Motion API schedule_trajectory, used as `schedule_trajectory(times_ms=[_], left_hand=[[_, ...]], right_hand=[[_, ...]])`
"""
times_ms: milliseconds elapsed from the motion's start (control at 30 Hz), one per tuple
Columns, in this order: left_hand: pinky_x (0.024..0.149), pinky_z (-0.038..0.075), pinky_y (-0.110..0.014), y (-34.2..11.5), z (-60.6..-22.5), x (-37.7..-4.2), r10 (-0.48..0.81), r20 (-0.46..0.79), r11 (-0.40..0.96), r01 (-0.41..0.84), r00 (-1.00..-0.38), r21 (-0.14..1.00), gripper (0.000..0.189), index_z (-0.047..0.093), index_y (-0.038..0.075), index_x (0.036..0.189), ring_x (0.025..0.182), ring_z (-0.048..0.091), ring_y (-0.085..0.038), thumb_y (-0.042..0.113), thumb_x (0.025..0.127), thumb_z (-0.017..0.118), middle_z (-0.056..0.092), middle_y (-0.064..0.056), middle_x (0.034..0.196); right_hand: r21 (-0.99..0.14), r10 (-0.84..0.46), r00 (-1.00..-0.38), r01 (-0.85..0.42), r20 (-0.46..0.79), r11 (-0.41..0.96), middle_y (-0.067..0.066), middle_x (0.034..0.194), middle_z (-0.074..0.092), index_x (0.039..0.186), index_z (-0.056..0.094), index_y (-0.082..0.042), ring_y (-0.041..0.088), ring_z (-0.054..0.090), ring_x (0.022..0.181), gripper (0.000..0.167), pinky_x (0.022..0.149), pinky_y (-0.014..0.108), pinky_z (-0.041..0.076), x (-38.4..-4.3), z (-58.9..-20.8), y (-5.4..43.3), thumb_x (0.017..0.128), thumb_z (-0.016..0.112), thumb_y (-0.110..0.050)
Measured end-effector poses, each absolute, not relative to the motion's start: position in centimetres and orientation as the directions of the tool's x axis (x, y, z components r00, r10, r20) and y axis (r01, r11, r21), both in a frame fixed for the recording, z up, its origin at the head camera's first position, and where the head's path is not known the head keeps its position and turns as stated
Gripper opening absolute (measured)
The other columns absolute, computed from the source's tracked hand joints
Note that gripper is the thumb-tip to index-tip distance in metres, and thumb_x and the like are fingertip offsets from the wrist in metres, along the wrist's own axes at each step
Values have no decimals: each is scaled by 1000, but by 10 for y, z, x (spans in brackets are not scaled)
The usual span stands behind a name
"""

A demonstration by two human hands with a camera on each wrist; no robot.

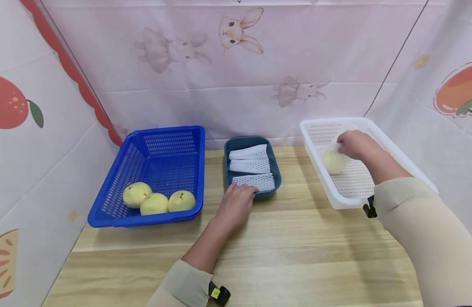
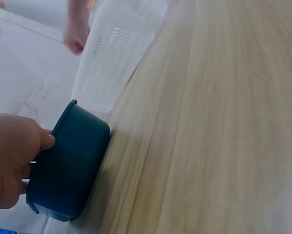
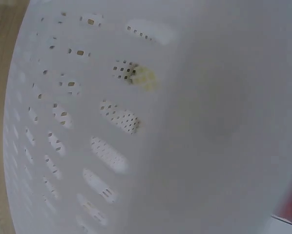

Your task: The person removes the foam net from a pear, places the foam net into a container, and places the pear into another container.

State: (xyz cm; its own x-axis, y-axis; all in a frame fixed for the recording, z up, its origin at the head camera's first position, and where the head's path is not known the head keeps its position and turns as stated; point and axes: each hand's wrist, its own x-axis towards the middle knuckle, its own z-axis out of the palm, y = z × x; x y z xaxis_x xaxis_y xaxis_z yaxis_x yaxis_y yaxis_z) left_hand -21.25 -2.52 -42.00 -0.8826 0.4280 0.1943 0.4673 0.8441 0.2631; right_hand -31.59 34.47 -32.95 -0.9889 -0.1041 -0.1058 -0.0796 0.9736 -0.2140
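My right hand (image 1: 356, 145) reaches into the white basket (image 1: 337, 200) and pinches the top of a white foam net. Inside that net sits a pale yellow pear (image 1: 334, 161), low in the basket. The right wrist view is mostly filled by the basket's perforated wall (image 3: 77, 122). My left hand (image 1: 237, 204) holds the near rim of a dark green tray (image 1: 267, 195), its thumb (image 2: 47, 141) against the outside. Several white foam nets (image 1: 250, 165) lie flat in the tray, just beyond the left fingers, some of which are partly hidden.
A blue basket (image 1: 174, 164) stands on the left with three pears (image 1: 154, 204) near its front wall. Wooden tabletop (image 1: 289, 251) runs beneath everything. Printed cloth (image 1: 240, 98) hangs behind the containers and along both sides.
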Motion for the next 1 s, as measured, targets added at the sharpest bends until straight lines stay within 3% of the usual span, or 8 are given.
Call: schedule_trajectory(times_ms=[300,600,1000], left_hand=[[116,32,-49,-24,-418,-211,417,153,848,444,-896,288,24,66,17,123,118,61,-19,19,100,58,69,-1,119],[118,28,-49,-25,-416,-209,412,147,842,438,-899,315,28,65,16,125,122,59,-19,24,100,58,68,-2,122],[119,25,-49,-25,-418,-207,424,201,810,469,-883,351,30,64,16,128,126,56,-18,25,100,57,65,-1,128]], right_hand=[[-180,-144,-987,-128,-77,975,25,102,66,110,66,7,34,59,86,23,78,49,50,-316,-330,343,89,62,-1],[-157,-198,-980,-194,-9,968,18,89,67,95,69,2,29,56,77,11,72,45,48,-313,-329,350,85,65,-2],[-105,-310,-906,-351,287,930,13,83,71,87,71,-4,27,58,68,9,68,49,47,-282,-279,337,81,65,-8]])
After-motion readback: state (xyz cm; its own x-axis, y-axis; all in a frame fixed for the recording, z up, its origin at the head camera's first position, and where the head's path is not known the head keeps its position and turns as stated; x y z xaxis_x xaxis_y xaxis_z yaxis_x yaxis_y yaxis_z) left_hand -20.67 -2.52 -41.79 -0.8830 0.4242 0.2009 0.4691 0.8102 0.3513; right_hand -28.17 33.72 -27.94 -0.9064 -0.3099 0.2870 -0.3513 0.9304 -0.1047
